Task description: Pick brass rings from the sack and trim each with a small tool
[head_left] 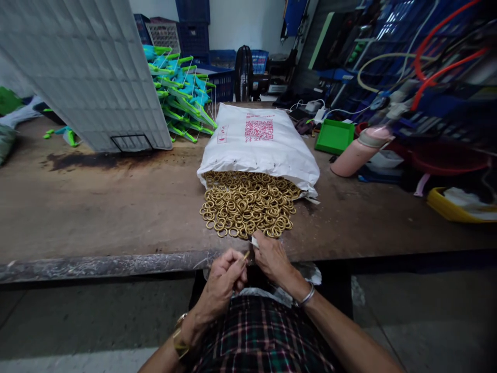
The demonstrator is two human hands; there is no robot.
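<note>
Gold-coloured rings (248, 204) spill in a heap from the open mouth of a white sack (287, 142) onto the brown table. My left hand (227, 274) is closed in a pinch on one gold ring, seen edge-on, just off the table's front edge. Close beside it on the right, my right hand (272, 256) is at the near side of the heap. Its fingers are closed around something small with a whitish part showing between them; the rest of that object is hidden.
A tall grey-white panel (93, 72) and green and blue plastic parts (182, 98) stand at the back left. On the right are a green tray (334, 137), a pink bottle (359, 153) and a yellow tray (458, 210). The table's front edge (97, 264) is near my hands.
</note>
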